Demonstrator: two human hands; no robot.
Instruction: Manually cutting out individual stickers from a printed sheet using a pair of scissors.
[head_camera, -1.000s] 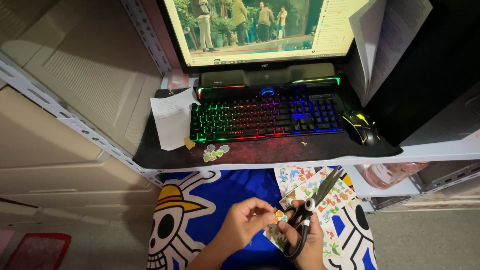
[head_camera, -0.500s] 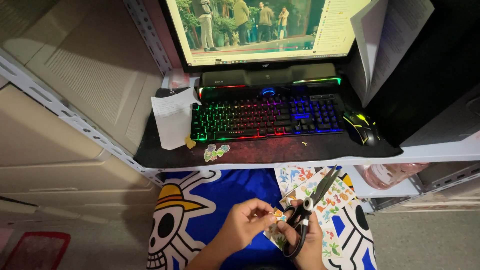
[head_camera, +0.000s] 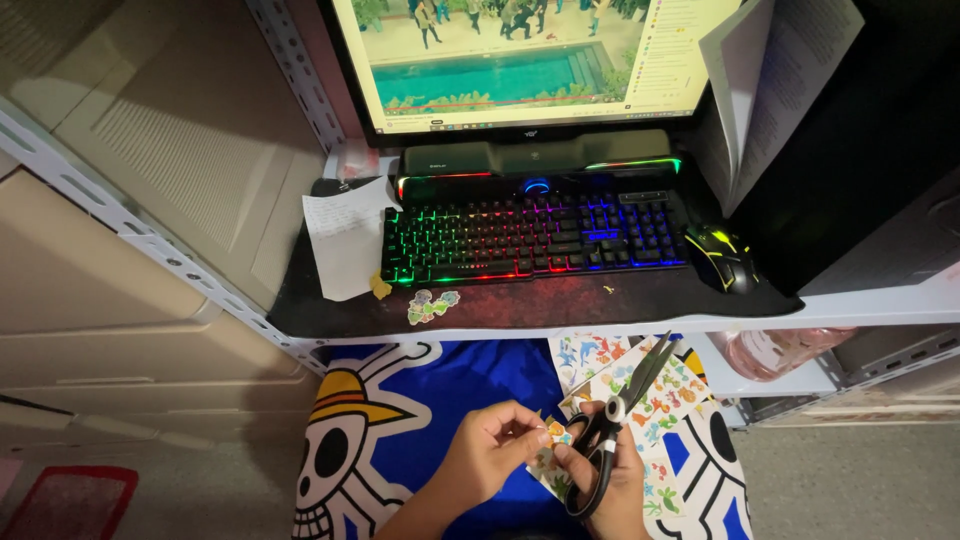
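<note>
Sticker cut-outs, work partly done: a few pieces finished, most sheets whole

Left hand (head_camera: 492, 450) fingers pinch small sticker piece (head_camera: 550, 440) over lap; right hand (head_camera: 610, 478) grips black scissors (head_camera: 618, 415), blades nearly closed, pointing up; cut stickers (head_camera: 432, 305) lie on surface before keyboard (head_camera: 530, 235); uncut sticker sheets (head_camera: 655, 400) on blue cloth (head_camera: 470, 385)

I see black plastic-handled scissors with dull metal blades (head_camera: 622, 415) against glossy printed paper sticker sheets (head_camera: 660, 400). Near me lies a soft matt blue cloth with a skull print (head_camera: 440, 400). Farther off, the black plastic keyboard with rainbow backlight (head_camera: 530, 235) sits on a matt dark desk mat (head_camera: 560, 300), beside a creased white paper note (head_camera: 345, 240) at left.
</note>
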